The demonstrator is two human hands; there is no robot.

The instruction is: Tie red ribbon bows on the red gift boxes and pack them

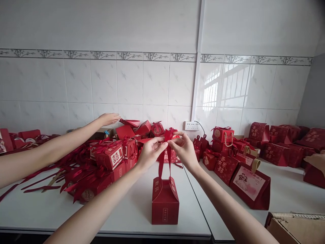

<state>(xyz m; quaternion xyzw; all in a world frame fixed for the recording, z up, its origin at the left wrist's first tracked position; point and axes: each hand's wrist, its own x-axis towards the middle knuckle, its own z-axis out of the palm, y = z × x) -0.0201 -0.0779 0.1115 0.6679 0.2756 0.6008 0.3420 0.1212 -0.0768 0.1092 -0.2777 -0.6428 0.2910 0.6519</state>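
Note:
A small red gift box stands upright on the white table, with gold lettering on its front and curved top flaps. Two lengths of red ribbon rise from its top. My left hand pinches the ribbon above the box with thumb and forefinger. Opposite it, my right hand is closed on the ribbon too, its fingertips almost meeting those of the left. Some ribbon bunches up between and above the fingers; whether it forms a knot I cannot tell.
Another person's arm reaches in from the left over piled red boxes and loose ribbons. More red boxes stand on the right table, where a further person's hand shows. A cardboard box is at lower right; a power strip is on the wall.

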